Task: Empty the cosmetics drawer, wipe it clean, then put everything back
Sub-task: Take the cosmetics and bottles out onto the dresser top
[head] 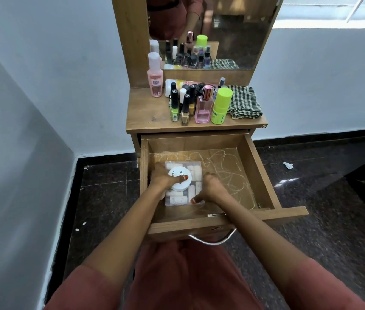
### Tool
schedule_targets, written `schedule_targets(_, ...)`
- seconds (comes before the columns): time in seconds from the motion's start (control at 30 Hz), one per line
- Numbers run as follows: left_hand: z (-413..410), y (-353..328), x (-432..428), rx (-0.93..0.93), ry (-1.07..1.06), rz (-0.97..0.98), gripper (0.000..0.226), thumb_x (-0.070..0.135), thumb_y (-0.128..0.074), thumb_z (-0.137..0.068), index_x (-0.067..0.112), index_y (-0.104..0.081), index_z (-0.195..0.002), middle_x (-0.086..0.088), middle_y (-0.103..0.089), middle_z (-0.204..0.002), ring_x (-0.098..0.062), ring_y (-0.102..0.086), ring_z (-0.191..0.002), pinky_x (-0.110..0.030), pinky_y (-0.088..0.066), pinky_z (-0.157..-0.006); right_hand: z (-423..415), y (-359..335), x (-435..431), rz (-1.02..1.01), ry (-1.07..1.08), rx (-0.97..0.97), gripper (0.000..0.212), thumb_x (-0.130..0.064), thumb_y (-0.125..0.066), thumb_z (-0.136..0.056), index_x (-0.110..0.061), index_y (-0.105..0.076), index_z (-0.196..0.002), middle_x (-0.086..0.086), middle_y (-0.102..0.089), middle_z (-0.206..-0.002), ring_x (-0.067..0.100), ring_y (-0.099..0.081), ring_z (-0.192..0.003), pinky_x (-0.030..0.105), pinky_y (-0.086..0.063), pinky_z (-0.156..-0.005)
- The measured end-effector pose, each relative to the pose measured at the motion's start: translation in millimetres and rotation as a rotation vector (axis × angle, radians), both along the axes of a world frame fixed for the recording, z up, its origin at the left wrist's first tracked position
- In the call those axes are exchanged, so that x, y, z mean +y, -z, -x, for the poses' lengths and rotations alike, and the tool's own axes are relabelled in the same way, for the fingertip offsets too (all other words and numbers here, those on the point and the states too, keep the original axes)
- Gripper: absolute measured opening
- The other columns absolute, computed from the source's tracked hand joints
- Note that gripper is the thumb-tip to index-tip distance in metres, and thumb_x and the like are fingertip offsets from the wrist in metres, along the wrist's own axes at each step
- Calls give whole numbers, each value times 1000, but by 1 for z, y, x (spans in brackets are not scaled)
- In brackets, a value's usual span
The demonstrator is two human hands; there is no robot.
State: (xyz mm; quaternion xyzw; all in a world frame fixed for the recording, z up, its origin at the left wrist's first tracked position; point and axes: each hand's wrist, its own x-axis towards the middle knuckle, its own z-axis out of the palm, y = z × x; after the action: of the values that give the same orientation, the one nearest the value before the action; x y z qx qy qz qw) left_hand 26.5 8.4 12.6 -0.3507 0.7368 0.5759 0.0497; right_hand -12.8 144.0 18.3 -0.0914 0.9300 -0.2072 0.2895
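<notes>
Down low, the fingers of the left hand (165, 180) curl round the left side of a clear plastic box (196, 175). Its thumb, with an orange nail, presses on top of a round white tub (180, 175) that sits on the box lid. The fingers of the right hand (213, 189) curl over the right side of the same box, and its thumb pinches the near corner. Both hands have a tight hold, so the box is held from two sides.

Inside the box are small white and pale pink things, packed close together. I cannot tell what they are.

The box is in the front left part of the open wooden drawer (253, 168). I cannot tell if it rests on the drawer floor or is just above it. The drawer floor has thin white squiggly marks on it. A curved metal handle (212, 240) hangs on the drawer front, near the person's red-brown clothes.

Above the drawer, the dresser top (145, 113) holds a tall pink bottle (155, 80), a bunch of nail polish bottles (185, 107), a pink perfume bottle (203, 107) and a lime green tube (220, 106). A checked cloth (245, 102) lies bunched at the right end. A mirror (239, 30) stands behind them all. A small white scrap (288, 165) lies on the dark floor to the right.
</notes>
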Motion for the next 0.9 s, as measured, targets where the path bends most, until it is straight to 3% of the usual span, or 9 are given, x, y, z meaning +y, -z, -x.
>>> schedule_targets(0.17, -7, -13, 5, 12, 15, -75, 78, 8, -78, -70, 11, -28, -130, -11, -51, -125, -19, -50, -104, -25, -45, -77, -5, 0, 1, 12, 89, -23, 81, -16, -84, -61, -1, -37, -126, 15, -48, -129, 31, -45, -123, 40, -44, -100)
schedule_targets(0.27, -12, -20, 8, 24, 31, -132, 74, 5, -75, -72, 11, -27, -129, -11, -51, -125, -14, -47, -98, -20, -46, -68, -6, -3, 0, 42, 138, -86, 76, -14, -84, -60, 0, -43, -122, 14, -55, -123, 31, -48, -121, 41, -46, -98)
schedule_targets(0.37, -15, -27, 9, 29, 11, -159, 72, 4, -73, -73, 11, -30, -129, -12, -50, -128, -19, -50, -107, -23, -48, -69, -4, -7, 2, 81, 168, -156, 72, -13, -85, -57, -1, -50, -118, 14, -59, -119, 31, -53, -116, 43, -48, -96)
schedule_targets(0.47, -20, -34, 9, 55, -42, -199, 71, 5, -74, -72, 12, -33, -129, -12, -50, -130, -25, -51, -116, -31, -49, -77, -8, -24, 7, 144, 196, -167, 72, -8, -82, -62, 1, -43, -121, 14, -56, -121, 29, -53, -115, 39, -47, -97)
schedule_targets(0.63, -28, -52, 7, 181, -100, -190, 66, 8, -73, -73, 14, -39, -129, -7, -51, -127, -13, -51, -99, -23, -51, -64, -15, -46, 12, 319, 211, -186, 78, 2, -78, -64, -2, -32, -127, 15, -50, -124, 28, -52, -115, 40, -48, -97)
schedule_targets(0.77, -35, -64, 2, 230, -180, -187, 63, 15, -74, -73, 17, -42, -128, -8, -52, -131, -23, -55, -113, -39, -55, -83, -20, -60, 6, 397, 169, -136, 89, -2, -82, -58, -7, -31, -131, 11, -43, -127, 27, -48, -116, 46, -47, -97)
schedule_targets(0.9, -42, -82, -3, 312, -278, -215, 55, 15, -68, -80, 17, -43, -129, -4, -53, -124, -18, -58, -101, -31, -56, -67, -25, -71, -9, 450, 76, -70, 90, -3, -85, -49, -13, -39, -127, 12, -48, -123, 28, -51, -111, 49, -49, -93)
